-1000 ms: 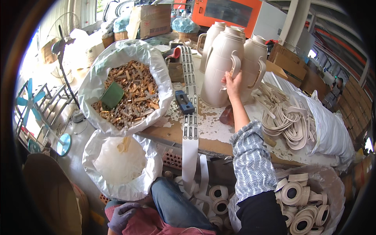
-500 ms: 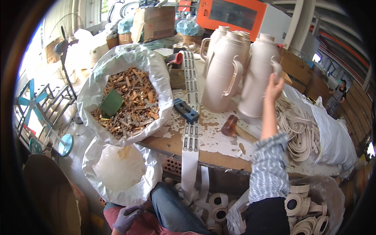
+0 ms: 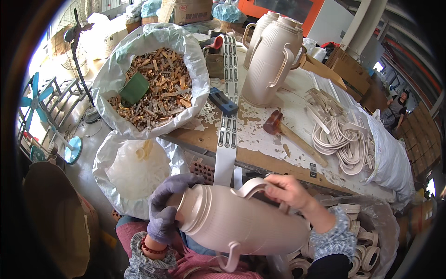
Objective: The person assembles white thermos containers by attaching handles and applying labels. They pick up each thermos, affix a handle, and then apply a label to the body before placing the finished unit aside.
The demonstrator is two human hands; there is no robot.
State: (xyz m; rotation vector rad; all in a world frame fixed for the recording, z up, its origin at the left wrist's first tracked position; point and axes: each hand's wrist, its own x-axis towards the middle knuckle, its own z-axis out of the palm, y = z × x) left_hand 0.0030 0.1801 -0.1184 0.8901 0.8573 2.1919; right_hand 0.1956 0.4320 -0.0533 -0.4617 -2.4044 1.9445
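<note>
A beige plastic jug body, shaped like a thermos flask, lies on its side above my lap with its neck toward the left. My left hand, in a grey-purple glove, is closed around the neck end, some fingers at the opening. My bare right hand grips the large handle on the jug's upper side. A smaller handle-like loop sticks out underneath. On the table beyond lies a mallet with a brown head and wooden handle. Several similar jugs stand upright behind it.
A white sack of small metal pieces with a green scoop stands at left. A strip of metal parts runs past a blue block. Beige straps lie at right; round beige parts fill a bag below. Another person stands far right.
My right hand has brought one jug from the table to my lap, tipping it sideways. My left hand has risen from my lap and taken its neck.
</note>
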